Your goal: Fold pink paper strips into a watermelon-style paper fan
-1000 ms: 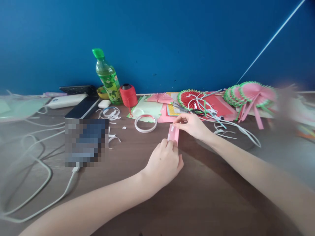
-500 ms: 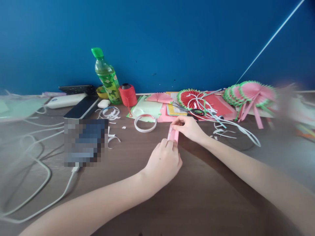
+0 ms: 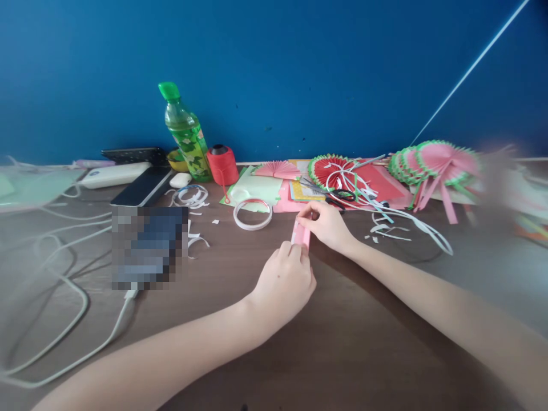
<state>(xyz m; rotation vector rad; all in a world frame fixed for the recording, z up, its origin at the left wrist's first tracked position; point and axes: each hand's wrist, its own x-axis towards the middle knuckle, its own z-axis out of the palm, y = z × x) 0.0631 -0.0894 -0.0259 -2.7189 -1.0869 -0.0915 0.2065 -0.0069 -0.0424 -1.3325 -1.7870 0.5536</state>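
Note:
A narrow strip of folded pink paper [image 3: 302, 234] stands out between my two hands, a little right of the middle of the table. My left hand [image 3: 286, 283] is closed on its near end, knuckles up, and hides that part. At the far end, my right hand [image 3: 327, 226] pinches the paper between thumb and fingers. Pale marks, perhaps tape, show along the strip's left side. Beyond the hands lie scissors with black handles [image 3: 342, 196] and a pink pleated paper fan [image 3: 278, 169]. A roll of tape [image 3: 252, 214] rests to the left.
Pink and green pleated rosettes [image 3: 445, 162] stand at the back right, near looped white cables [image 3: 428, 228]. A green-capped bottle [image 3: 184, 137] and a red container [image 3: 222, 165] line the blue wall. A blurred-out phone [image 3: 149, 248] with its cable lies left.
Hardly anything differs. My right hand has shifted very slightly at the far end of the pink paper; my left hand stays in place.

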